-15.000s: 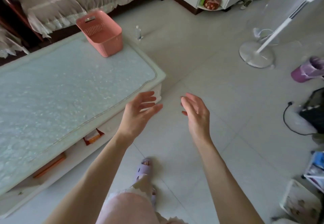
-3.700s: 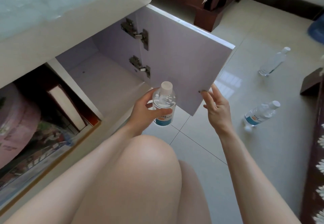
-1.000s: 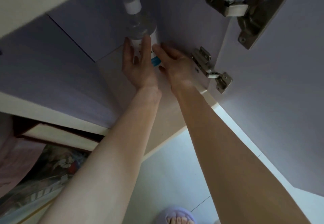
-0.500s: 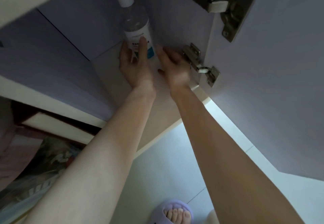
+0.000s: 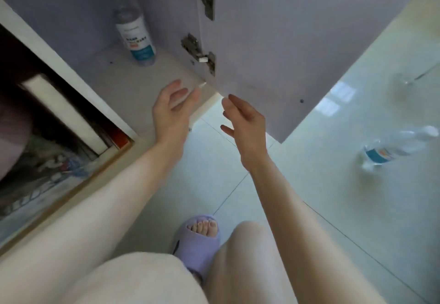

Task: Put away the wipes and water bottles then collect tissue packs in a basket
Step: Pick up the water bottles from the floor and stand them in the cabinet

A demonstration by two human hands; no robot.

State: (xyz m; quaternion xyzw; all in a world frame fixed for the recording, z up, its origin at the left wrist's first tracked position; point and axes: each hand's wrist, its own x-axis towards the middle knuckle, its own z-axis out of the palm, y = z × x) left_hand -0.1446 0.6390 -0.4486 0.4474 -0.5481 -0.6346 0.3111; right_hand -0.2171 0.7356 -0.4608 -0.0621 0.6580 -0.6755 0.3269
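One bottle (image 5: 135, 34) stands in the cabinet (image 5: 133, 82), both your hands' fingers (image 5: 181, 93) apart and empty; grab the floor bottle (image 5: 395, 147) next.

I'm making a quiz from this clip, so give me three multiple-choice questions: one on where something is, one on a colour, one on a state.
1. Where does the upright bottle stand?
A. Inside the cabinet
B. On the floor
C. In a hand

2. What colour is the slipper?
A. Red
B. Purple
C. Black

3. What do the hands hold?
A. A bottle each
B. One bottle in the left
C. Nothing

Answers:
1 A: it stands upright on the cabinet's floor, beside the hinged door.
2 B: the open-toed slipper is pale purple.
3 C: left hand and right hand are open and empty; another bottle lies on the tiles.
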